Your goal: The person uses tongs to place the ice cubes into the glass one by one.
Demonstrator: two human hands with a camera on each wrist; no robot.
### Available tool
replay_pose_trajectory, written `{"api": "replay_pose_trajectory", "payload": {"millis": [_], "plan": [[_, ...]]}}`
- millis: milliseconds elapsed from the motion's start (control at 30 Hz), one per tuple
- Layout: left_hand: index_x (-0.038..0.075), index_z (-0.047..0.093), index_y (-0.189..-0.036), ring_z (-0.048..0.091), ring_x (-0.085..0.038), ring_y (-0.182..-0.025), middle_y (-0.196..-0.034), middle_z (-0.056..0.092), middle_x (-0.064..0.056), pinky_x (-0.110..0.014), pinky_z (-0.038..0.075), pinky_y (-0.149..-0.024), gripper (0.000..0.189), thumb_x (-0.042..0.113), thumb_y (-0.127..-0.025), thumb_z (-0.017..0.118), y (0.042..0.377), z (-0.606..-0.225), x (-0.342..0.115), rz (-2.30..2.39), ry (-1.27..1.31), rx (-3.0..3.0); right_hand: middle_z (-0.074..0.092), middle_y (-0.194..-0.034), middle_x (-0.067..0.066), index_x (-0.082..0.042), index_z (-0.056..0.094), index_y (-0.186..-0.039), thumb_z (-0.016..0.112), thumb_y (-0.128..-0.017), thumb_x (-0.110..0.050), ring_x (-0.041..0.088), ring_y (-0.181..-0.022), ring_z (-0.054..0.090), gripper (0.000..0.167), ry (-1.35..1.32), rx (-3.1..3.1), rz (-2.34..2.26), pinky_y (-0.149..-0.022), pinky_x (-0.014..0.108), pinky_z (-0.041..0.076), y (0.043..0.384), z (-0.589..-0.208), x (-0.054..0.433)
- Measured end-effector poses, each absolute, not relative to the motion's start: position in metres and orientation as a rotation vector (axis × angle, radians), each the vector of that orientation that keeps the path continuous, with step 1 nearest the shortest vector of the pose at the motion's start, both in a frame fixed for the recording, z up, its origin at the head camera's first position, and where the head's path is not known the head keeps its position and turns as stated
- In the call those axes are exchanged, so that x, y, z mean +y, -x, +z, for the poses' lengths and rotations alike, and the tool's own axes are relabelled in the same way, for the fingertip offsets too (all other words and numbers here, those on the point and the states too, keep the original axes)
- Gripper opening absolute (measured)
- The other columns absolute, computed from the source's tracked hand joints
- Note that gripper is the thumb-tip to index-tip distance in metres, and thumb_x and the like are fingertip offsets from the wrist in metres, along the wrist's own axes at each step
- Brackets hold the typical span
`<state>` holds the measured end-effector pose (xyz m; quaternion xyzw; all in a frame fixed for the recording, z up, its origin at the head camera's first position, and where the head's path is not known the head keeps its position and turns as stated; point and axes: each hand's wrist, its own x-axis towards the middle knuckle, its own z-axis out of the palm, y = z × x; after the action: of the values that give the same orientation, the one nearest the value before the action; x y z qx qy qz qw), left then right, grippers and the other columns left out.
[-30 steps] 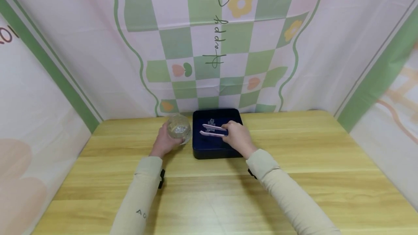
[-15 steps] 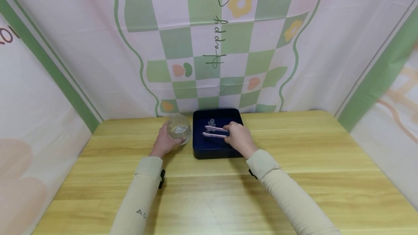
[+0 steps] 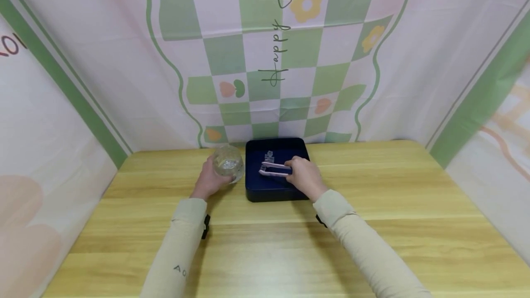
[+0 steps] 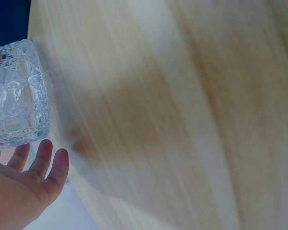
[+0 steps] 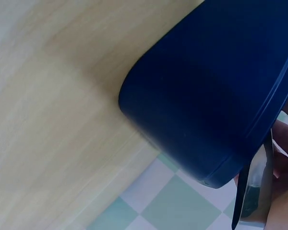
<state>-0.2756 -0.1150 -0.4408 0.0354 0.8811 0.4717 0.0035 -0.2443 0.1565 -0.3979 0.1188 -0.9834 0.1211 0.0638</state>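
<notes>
My left hand (image 3: 210, 179) holds a clear, patterned drinking glass (image 3: 228, 163) on the table, just left of a dark blue tray (image 3: 273, 196). In the left wrist view the thumb lies on one side of the glass (image 4: 19, 96), the fingers (image 4: 43, 160) on the other. Over the tray, my right hand (image 3: 305, 176) pinches pale pink tongs (image 3: 275, 174), arms spread and tips pointing left. Those tips overlap the near end of a cluster of small clear pieces (image 3: 269, 155) on the tray floor. The tray's wall (image 5: 182, 105) hides most of the right hand's work in the right wrist view.
The wooden table (image 3: 256, 247) ends behind the tray, where a checkered cloth (image 3: 265, 109) hangs down. More printed cloth (image 3: 54, 151) closes in the left side. The tray's raised rim stands between the glass and the clear pieces.
The tongs have shifted slightly right and nearer to me, their tips drawing back to the near end of the clear pieces. The left hand and glass have stayed in place.
</notes>
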Motion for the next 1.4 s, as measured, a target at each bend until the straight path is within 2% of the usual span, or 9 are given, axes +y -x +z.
{"api": "replay_pose_trajectory", "payload": {"millis": [167,300,767,1400], "plan": [[0.002,0.023,-0.147,0.037,-0.039,-0.136,-0.145,0.037,-0.023,-0.054,0.031,-0.114,0.097,0.015,-0.071,0.081,0.2743,-0.4402,-0.1145,1.465,-0.109,2.772,0.069,-0.104,0.012,-0.006,0.070,-0.113,0.074,-0.080,-0.013,0.029,-0.090,0.067,0.034,-0.360,-2.981,0.377,-0.067,0.037,0.056,0.2441,-0.3988,0.1563],[0.002,0.022,-0.147,0.037,-0.039,-0.136,-0.146,0.037,-0.023,-0.054,0.031,-0.114,0.097,0.015,-0.071,0.081,0.2740,-0.4401,-0.1142,1.457,-0.098,2.773,0.069,-0.105,0.013,-0.005,0.070,-0.113,0.073,-0.080,-0.013,0.029,-0.092,0.067,0.034,-0.356,-2.993,0.385,-0.071,0.039,0.057,0.2443,-0.3989,0.1571],[0.003,0.021,-0.148,0.037,-0.040,-0.136,-0.146,0.036,-0.024,-0.055,0.032,-0.113,0.097,0.017,-0.073,0.080,0.2728,-0.4399,-0.1139,1.453,-0.083,2.777,0.070,-0.105,0.012,-0.006,0.071,-0.110,0.072,-0.082,-0.015,0.029,-0.092,0.067,0.030,-0.346,-3.008,0.373,-0.071,0.039,0.057,0.2440,-0.3975,0.1543],[0.004,0.021,-0.149,0.037,-0.040,-0.136,-0.146,0.036,-0.024,-0.054,0.032,-0.113,0.097,0.019,-0.073,0.080,0.2748,-0.4425,-0.1148,1.422,-0.069,2.796,0.069,-0.101,0.012,-0.006,0.072,-0.109,0.071,-0.081,-0.012,0.027,-0.078,0.066,0.029,-0.315,-2.892,0.448,-0.061,0.036,0.054,0.2413,-0.3951,0.1597]]}}
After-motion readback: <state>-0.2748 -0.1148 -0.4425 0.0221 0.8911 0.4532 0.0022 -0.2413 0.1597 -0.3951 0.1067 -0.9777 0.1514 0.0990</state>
